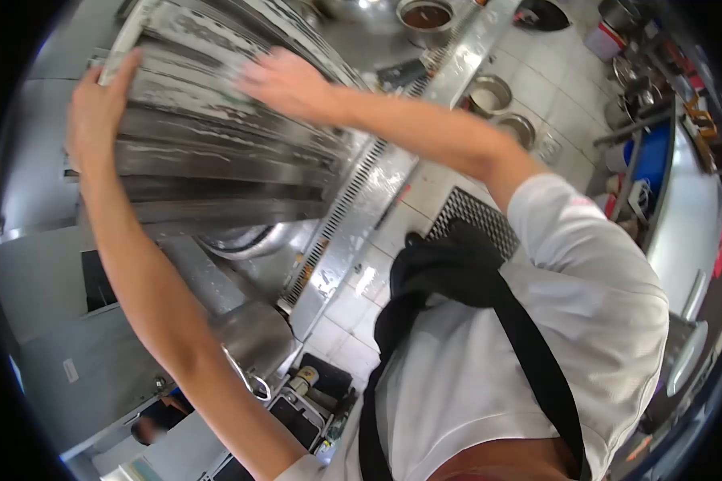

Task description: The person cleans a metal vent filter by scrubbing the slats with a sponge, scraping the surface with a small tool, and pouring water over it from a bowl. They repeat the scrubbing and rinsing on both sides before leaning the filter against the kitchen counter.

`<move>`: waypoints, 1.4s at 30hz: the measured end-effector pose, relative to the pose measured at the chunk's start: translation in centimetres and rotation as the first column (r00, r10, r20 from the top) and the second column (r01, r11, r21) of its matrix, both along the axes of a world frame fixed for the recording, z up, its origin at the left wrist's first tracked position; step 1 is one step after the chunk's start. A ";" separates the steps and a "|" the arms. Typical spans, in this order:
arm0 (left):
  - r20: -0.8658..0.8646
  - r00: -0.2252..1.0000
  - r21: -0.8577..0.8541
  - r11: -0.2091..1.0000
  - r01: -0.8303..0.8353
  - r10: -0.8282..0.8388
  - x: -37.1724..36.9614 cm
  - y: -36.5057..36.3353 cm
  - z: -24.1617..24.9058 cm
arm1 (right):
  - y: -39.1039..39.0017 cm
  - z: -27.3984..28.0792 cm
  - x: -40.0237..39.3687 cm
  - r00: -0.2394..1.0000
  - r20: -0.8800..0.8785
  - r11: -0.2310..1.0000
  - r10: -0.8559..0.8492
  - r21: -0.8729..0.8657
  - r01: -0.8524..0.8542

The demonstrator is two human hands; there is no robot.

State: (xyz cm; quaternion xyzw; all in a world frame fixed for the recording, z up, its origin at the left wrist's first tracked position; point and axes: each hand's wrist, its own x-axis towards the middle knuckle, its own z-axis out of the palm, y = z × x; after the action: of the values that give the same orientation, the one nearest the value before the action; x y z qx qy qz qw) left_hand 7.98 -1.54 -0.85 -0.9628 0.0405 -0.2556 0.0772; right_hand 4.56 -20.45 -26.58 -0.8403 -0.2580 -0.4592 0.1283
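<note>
A large metal baffle filter (225,172) with long ridges stands tilted over the steel counter, whitish suds streaked across its upper part. My left hand (96,116) is closed round the filter's upper left edge, thumb on the front face. Against the sudsy ridges is my right hand (289,84), smeared by motion, its fingers bent over a pale, blurred thing that I cannot make out. Part of a round steel pan (253,239) shows beneath the filter's lower edge.
A slotted drain channel (337,216) runs along the counter's front edge. A pot with brown contents (427,18) stands at the back. Metal pots (489,94) and a black perforated mat (475,220) lie on the tiled floor. A large steel pot (255,337) is near my left arm.
</note>
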 end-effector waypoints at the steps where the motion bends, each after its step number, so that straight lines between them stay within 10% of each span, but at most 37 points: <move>1: -0.012 1.000 0.019 1.000 -0.012 0.012 0.4 -0.2 0.4 | 0.7 3.8 0.7 0.998 0.060 1.000 -0.021 -0.019 0.022; 5: -0.146 0.989 0.029 0.999 -0.017 0.021 3.4 -1.3 2.0 | 1.7 11.7 4.6 0.990 0.129 0.991 0.058 0.114 -0.073; 12: 0.011 0.987 0.033 0.987 -0.160 0.160 8.3 -4.8 1.2 | -1.6 8.2 11.3 0.978 0.125 0.940 0.168 0.278 -0.197; 14: 0.090 0.974 0.083 0.973 -0.214 0.206 9.0 -6.9 0.6 | -3.9 4.2 11.9 0.910 -0.294 0.918 0.294 0.354 -0.182; 17: 0.042 0.929 0.068 0.927 -0.370 0.368 10.7 -8.8 0.4 | -7.0 -7.4 12.3 0.790 -0.417 0.839 0.448 0.502 -0.211; 21: 0.131 0.865 0.069 0.866 -0.496 0.485 11.8 -8.0 -0.5 | -7.7 -28.7 12.7 0.476 -0.870 0.988 0.132 0.078 -0.132; 25: 0.081 0.839 0.020 0.840 -0.541 0.538 11.1 -10.7 -0.2 | -7.5 -15.3 14.5 0.294 -0.901 0.946 0.320 0.288 -0.146; 29: 0.069 0.850 0.039 0.850 -0.525 0.522 12.2 -8.5 -0.2 | -3.7 4.1 17.3 0.582 -0.051 0.454 0.812 0.681 -0.574; 32: 0.101 0.867 0.052 0.868 -0.494 0.487 12.4 -9.5 -0.2 | -4.9 7.1 18.1 0.417 -0.330 0.489 0.847 0.792 -0.365; 35: 0.088 0.898 0.023 0.900 -0.435 0.432 14.0 -7.4 0.4 | -5.9 -11.3 15.7 0.238 -0.418 0.438 0.877 0.898 -0.033; 36: 0.083 0.908 0.006 0.911 -0.413 0.411 14.5 -6.4 0.5 | -7.7 -15.3 14.7 0.112 -0.656 0.633 0.746 0.752 0.185; 38: 0.044 0.938 -0.001 0.939 -0.345 0.345 15.4 -6.0 -0.3 | -8.0 -28.7 14.0 0.113 -0.938 0.936 0.328 0.339 0.098; 41: 0.120 0.967 0.059 0.971 -0.232 0.224 15.3 -4.8 -0.1 | -9.6 -21.7 14.0 0.111 -0.917 0.909 0.383 0.396 0.134; 42: -0.073 0.981 -0.107 0.977 -0.187 0.179 12.9 -7.3 0.8 | -9.8 -18.0 11.2 0.313 -0.822 0.797 0.476 0.554 0.242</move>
State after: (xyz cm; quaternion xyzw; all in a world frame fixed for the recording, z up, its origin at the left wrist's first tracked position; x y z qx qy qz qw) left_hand 20.84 -8.79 -0.07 -0.9729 -0.0604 -0.2186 0.0444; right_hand 15.74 -30.29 -44.56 -0.8362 -0.0426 0.0744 0.5416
